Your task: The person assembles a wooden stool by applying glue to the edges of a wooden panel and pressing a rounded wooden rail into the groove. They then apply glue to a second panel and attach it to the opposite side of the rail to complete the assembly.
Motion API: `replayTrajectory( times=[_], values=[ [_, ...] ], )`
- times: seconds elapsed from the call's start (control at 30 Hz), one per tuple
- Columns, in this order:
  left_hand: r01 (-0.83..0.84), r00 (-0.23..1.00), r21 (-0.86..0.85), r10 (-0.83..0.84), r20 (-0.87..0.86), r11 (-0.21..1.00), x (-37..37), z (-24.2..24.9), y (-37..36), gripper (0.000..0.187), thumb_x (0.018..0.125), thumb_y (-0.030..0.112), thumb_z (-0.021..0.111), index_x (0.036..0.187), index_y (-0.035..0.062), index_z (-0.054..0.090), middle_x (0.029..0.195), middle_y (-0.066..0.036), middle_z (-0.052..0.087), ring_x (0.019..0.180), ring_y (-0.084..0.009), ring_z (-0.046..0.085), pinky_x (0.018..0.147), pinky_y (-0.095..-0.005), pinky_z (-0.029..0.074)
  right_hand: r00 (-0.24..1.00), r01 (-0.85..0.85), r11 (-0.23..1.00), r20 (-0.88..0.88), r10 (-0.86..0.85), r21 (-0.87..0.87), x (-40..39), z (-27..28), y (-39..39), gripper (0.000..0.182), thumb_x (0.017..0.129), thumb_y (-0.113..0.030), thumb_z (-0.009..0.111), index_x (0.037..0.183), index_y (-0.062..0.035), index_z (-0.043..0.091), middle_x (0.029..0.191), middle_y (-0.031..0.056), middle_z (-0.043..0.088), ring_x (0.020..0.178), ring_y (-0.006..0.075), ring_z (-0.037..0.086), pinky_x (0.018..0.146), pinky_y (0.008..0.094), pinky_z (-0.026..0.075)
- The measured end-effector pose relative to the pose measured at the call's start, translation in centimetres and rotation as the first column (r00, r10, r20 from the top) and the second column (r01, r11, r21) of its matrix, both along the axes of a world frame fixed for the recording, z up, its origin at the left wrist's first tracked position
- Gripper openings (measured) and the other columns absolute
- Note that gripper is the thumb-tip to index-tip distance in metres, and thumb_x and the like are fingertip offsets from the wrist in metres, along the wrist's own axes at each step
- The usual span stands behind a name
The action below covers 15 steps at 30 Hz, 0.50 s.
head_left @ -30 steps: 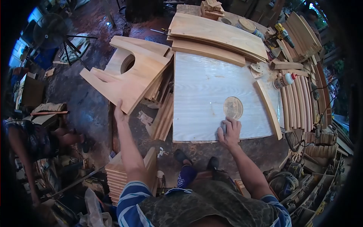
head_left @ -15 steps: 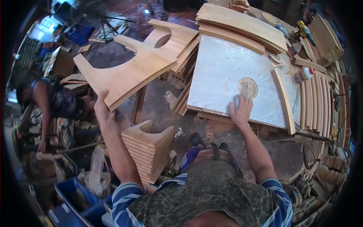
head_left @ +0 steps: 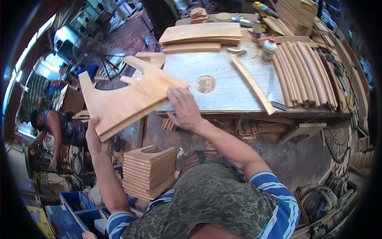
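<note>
1. Panel [head_left: 131,99]: pale wood, deep U-shaped cutout. Held tilted at the left of the tabletop [head_left: 229,97], its right end overlapping the tabletop's near-left corner in view; contact there cannot be told.
2. Left hand [head_left: 94,137]: closed on the panel's near-left corner, thumb on the upper face.
3. Right hand [head_left: 185,108]: fingers together over the panel's right end, thumb apart and lower; firm grip or light touch, cannot tell.
4. Stack [head_left: 147,171]: like-shaped pieces, below the panel, near the left arm.
5. Curved strip [head_left: 252,85]: lying on the tabletop, right of the round mark [head_left: 205,84], near end at the front edge.
6. Bottle [head_left: 269,51]: upright, beside the row of slats [head_left: 300,75].
7. Risks, as judged: a weak right-hand hold could let the panel pivot about the left hand's corner and drop; a low swing could knock the stack; a prong could catch on the pile [head_left: 153,59] behind; a bump to the tabletop could tip the strip off its edge.
</note>
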<state>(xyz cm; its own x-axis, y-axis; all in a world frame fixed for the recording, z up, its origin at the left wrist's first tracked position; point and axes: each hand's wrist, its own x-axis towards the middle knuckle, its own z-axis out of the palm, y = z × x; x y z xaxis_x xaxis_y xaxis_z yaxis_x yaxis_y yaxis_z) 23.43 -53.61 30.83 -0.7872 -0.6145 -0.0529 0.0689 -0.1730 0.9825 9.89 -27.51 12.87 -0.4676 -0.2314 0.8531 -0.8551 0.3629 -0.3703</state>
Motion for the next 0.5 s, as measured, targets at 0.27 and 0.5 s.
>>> replayTrajectory(
  times=[0.27, 0.5],
  values=[
    [0.324, 0.945, -0.308, -0.294, 0.14, 0.895, -3.3, 0.1, 14.0, 0.032, 0.094, 0.019, 0.063, 0.107, -0.0095, 0.068, 0.1, -0.011, 0.071, 0.094, -0.0164, 0.069, 0.085, -0.0302, 0.054, 0.992, 0.097, 0.973, 0.094, -0.079, -0.21, 0.8, -3.8, 10.2, 0.059, 0.066, 0.002, 0.062, 0.124, -0.0076, 0.066, 0.116, 0.0109, 0.069, 0.108, 0.0336, 0.063, 0.093, 0.0451, 0.05],
    [0.642, 0.758, -0.573, -0.535, 0.373, 0.51, -8.7, 2.4, 24.2, 0.072, 0.096, 0.045, 0.071, 0.137, -0.0108, 0.052, 0.12, -0.022, 0.065, 0.112, -0.0249, 0.065, 0.092, -0.0366, 0.054, 0.926, 0.146, 0.945, 0.376, -0.027, -0.293, 0.6, -8.9, 15.1, 0.054, 0.079, 0.003, 0.074, 0.131, -0.006, 0.062, 0.121, 0.0189, 0.068, 0.104, 0.0327, 0.067, 0.093, 0.041, 0.054]
  ],
)
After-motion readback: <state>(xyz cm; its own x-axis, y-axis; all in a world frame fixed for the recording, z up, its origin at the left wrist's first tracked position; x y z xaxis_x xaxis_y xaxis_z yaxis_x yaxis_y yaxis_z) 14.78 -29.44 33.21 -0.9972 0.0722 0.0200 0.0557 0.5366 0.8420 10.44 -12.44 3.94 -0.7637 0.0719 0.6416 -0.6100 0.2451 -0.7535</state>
